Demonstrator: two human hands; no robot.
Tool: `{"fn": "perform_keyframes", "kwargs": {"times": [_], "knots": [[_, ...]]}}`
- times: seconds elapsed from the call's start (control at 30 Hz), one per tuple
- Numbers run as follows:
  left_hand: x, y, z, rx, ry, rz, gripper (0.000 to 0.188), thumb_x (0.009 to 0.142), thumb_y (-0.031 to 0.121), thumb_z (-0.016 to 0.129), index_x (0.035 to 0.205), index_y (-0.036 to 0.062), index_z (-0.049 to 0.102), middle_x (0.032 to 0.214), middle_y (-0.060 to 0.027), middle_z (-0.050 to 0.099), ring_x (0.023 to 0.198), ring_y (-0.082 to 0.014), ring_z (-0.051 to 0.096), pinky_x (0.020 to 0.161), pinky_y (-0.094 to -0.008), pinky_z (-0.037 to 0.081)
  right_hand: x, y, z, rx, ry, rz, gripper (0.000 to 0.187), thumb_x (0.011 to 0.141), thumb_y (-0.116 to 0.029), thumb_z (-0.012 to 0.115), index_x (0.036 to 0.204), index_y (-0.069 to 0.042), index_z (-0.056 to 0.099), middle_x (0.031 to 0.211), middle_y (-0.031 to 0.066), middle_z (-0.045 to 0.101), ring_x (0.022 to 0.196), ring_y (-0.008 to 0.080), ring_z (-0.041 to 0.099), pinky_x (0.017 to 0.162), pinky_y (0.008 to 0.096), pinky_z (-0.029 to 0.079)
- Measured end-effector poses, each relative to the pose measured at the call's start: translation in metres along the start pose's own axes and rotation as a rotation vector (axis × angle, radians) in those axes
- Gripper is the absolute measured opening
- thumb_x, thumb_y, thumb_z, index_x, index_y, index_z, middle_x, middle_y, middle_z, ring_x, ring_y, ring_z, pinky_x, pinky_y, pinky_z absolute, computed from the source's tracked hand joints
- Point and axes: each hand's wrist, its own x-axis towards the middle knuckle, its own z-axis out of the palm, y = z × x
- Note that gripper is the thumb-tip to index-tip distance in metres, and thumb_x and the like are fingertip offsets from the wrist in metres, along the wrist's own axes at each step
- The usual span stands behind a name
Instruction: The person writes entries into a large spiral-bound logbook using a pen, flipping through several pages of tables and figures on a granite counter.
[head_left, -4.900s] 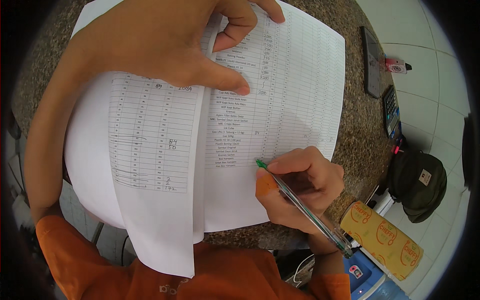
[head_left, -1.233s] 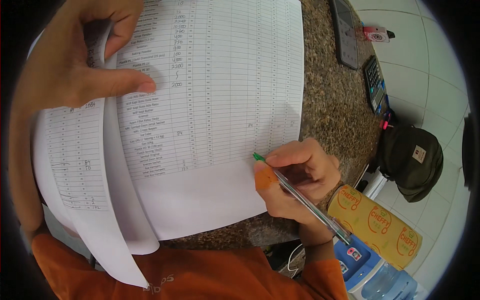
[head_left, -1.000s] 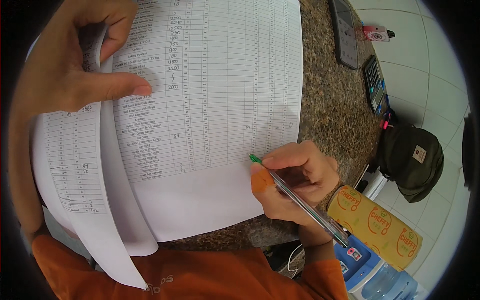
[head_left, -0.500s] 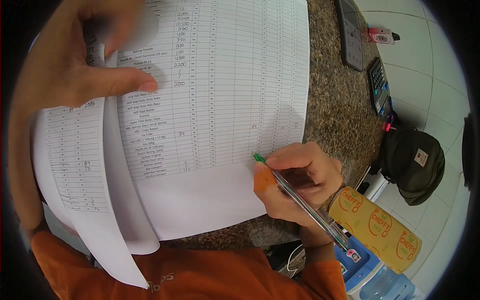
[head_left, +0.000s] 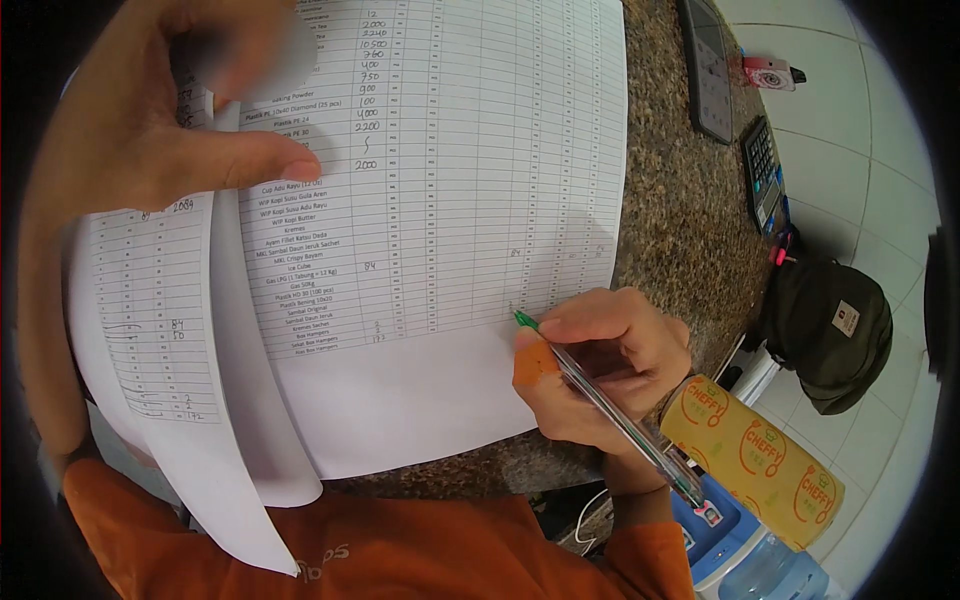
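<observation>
A printed sheet [head_left: 400,420] ruled in rows and columns, with handwritten figures, lies on the counter. A second printed page [head_left: 165,340] curls upward along its left side. Over the upper part of both rests my left hand [head_left: 150,140], its thumb stretched across the printed rows and apart from the fingers, which are partly blurred. My right hand [head_left: 620,360] grips a clear-barrelled pen [head_left: 610,415] with a green tip. That tip is at the lower rows of a right-hand column. An orange wrap [head_left: 535,365] covers one of the right fingers.
Along the right of the speckled stone counter [head_left: 665,215] lie a phone [head_left: 706,70] and a calculator [head_left: 763,175]. Beyond are a small pink item [head_left: 770,73], a dark green bag [head_left: 832,320], a yellow patterned roll [head_left: 755,460] and a blue water dispenser [head_left: 715,545]. White tiles [head_left: 820,120] lie behind.
The pen tip and my right hand have shifted slightly down and to the right in view. The papers and counter items also appear a little further right. My left hand keeps its pose.
</observation>
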Motion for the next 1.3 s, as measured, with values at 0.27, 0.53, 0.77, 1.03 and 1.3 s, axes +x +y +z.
{"fn": "perform_keyframes", "kwargs": {"times": [0.27,0.53,0.77,1.03,1.3], "knots": [[0.002,-0.001,0.004,0.044,0.006,0.016,0.043,0.066,0.019,0.088,0.073,0.0177,0.045,0.147,-0.0141,0.057,0.122,-0.0267,0.055,0.089,-0.0351,0.049,-0.001,0.005,-0.003,0.012,-0.002,-0.026,0.024,0.071,0.004,0.081,0.082,-0.004,0.062,0.074,0.0094,0.07,0.063,0.0104,0.067,0.057,0.0235,0.053],[-0.009,0.006,0.009,-0.063,0.007,-0.286,0.048,0.061,0.024,0.089,0.074,0.0192,0.043,0.146,-0.009,0.058,0.108,-0.0218,0.059,0.082,-0.036,0.05,0.004,0.002,-0.002,-0.038,-0.003,-0.02,0.024,0.069,0.002,0.082,0.078,-0.006,0.061,0.072,0.0083,0.069,0.061,0.0114,0.067,0.056,0.0241,0.052],[-0.001,0.006,0.004,0.065,-0.008,-0.161,0.048,0.062,0.026,0.088,0.072,0.0185,0.042,0.147,-0.0099,0.058,0.106,-0.0222,0.059,0.08,-0.0359,0.049,0.003,0.002,-0.002,-0.029,0.001,-0.039,0.024,0.069,0.003,0.082,0.078,-0.006,0.062,0.071,0.008,0.069,0.06,0.0112,0.067,0.055,0.024,0.052],[-0.011,0.006,0.002,-0.067,-0.001,-0.234,0.049,0.062,0.024,0.09,0.072,0.0184,0.042,0.146,-0.0116,0.059,0.111,-0.0228,0.057,0.087,-0.0339,0.047,0.0,0.009,-0.001,-0.016,-0.03,-0.076,0.024,0.07,0.003,0.081,0.081,-0.006,0.061,0.072,0.0091,0.068,0.061,0.0121,0.067,0.055,0.0235,0.051],[0.002,0.016,0.002,0.199,0.021,-0.098,0.046,0.057,0.018,0.089,0.076,0.0161,0.048,0.144,-0.0119,0.06,0.115,-0.0253,0.056,0.096,-0.0367,0.045,-0.023,0.013,0.02,0.572,0.127,0.013,0.024,0.089,0.004,0.068,0.096,-0.005,0.047,0.077,0.012,0.061,0.052,0.0108,0.053,0.046,0.0249,0.046]]}}
